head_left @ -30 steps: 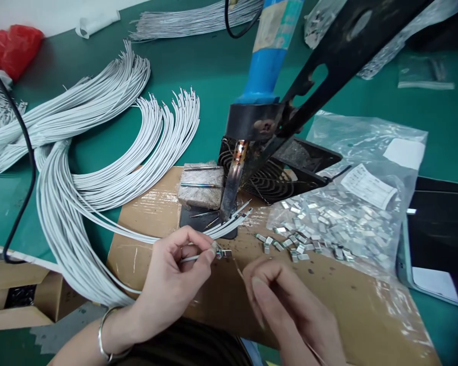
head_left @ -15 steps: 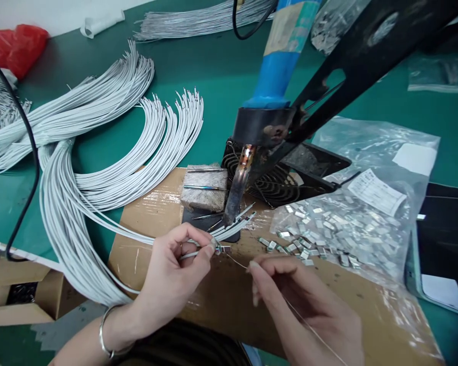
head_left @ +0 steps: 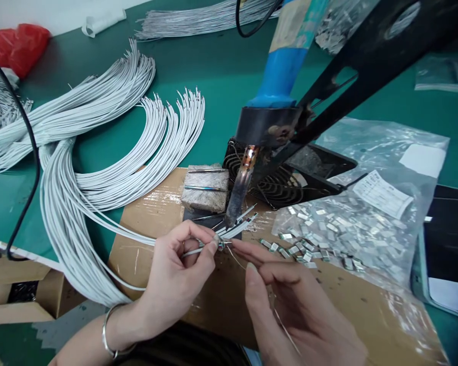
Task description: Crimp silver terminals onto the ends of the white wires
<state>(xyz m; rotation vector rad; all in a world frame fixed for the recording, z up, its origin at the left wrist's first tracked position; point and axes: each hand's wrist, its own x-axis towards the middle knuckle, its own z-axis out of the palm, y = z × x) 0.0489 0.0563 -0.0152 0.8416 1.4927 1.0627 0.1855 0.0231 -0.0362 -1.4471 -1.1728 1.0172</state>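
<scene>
Left hand [head_left: 183, 274]: grip clamped, thumb to forefinger, on a small silver-and-green metal connector [head_left: 222, 245] and a white insulated wire [head_left: 193, 251], over a brown cardboard sheet [head_left: 137, 254]. Right hand [head_left: 301, 295], at 4 o'clock of the connector: grip pinched on a thin silvery wire [head_left: 287, 333]; forefinger tip beside connector, contact uncertain. Blue-handled soldering iron [head_left: 282, 76] at 1 o'clock, dark tip near. Loose silver connectors [head_left: 305, 249] at 3 o'clock; thick white wire bundle [head_left: 66, 203] at 9 o'clock. Green bench [head_left: 221, 86] underneath.
</scene>
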